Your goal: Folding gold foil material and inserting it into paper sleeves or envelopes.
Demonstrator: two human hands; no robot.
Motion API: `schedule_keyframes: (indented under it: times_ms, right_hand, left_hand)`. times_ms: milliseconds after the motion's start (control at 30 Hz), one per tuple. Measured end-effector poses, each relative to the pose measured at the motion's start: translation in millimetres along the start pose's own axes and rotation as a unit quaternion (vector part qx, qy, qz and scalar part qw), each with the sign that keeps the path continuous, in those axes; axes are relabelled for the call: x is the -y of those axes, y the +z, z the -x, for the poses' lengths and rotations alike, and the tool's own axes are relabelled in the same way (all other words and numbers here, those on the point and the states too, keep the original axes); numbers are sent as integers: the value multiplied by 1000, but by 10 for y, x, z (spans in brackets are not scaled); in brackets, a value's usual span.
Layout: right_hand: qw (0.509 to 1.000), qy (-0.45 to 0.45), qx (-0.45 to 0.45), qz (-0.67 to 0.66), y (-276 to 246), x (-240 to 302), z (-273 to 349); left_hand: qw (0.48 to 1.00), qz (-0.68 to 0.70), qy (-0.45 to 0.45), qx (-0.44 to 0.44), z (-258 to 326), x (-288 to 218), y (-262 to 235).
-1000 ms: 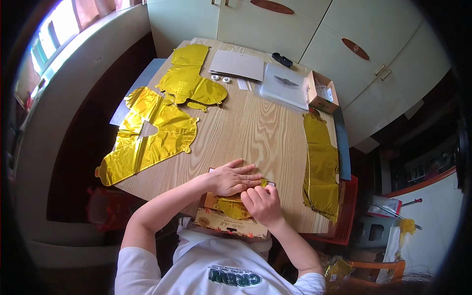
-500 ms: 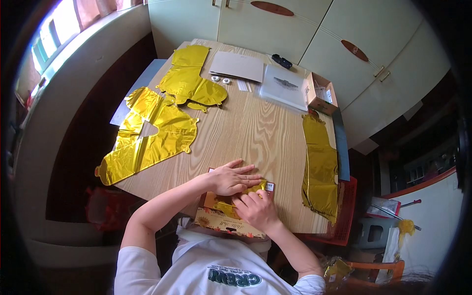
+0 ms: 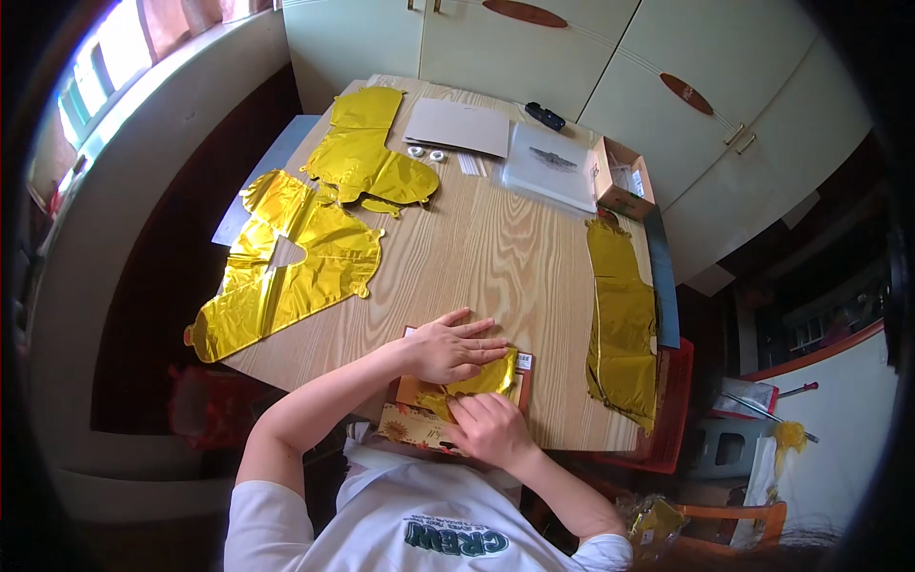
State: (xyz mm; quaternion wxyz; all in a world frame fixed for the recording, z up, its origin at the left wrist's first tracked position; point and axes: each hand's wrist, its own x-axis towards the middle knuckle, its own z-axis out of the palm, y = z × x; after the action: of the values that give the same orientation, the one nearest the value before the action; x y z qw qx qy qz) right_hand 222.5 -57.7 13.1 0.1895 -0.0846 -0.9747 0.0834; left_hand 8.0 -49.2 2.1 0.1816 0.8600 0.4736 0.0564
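1. The packet [image 3: 408, 426], brown and cream, lies at the near edge of the table [image 3: 486, 257], about in the middle of this edge. Its cream part bears dark lettering and a sunflower picture; the right hand [image 3: 491, 429] covers some of the letters.
2. A small white label [image 3: 524, 361] is on the packet's far right corner; its print is too small to read.
3. The gold foil [image 3: 488, 376] lies on top of the packet, partly hidden by the hands. Its visible part runs slantwise, one end toward the table's right edge and the other toward the near edge; the whole long axis I cannot tell.
4. The left hand [image 3: 453, 350] is flat, palm down, with fingers spread over the foil's far side; it grasps nothing.
5. The right hand has bent fingers touching the foil's near side. Whether they pinch it, I cannot tell.
6. Large dark green letters stand on the chest of the white shirt [image 3: 381, 491].
7. Along the table's right edge lies a gold balloon [image 3: 621, 315], flat, its long axis roughly following that edge.
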Motion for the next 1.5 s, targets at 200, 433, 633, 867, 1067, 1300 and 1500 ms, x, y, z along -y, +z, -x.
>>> schedule_keyframes:
  times_ms: [200,433,633,867,1067,1300,1500]
  right_hand:
    - [994,38,95,36,-130,229,148]
    - [994,36,70,73,-33,193,243]
    - [993,50,67,88,-20,32,211]
    - [994,52,65,78,-11,-129,68]
    - [993,85,56,55,-104,-102,36]
    - [977,161,-130,-48,54,-892,-200]
    - [983,137,-122,-24,225,-1176,-300]
  left_hand:
    - [998,-56,2,-35,-3,6,119]
    - [993,-92,-3,-79,26,-90,119]
    - [990,-105,-11,-97,19,-38,96]
    - [988,-117,-11,-96,-42,74,70]
    - [993,-98,0,-70,-11,-35,43]
    - [993,-109,-9,-36,-10,-59,-29]
    - [993,-113,-3,-47,-6,-65,2]
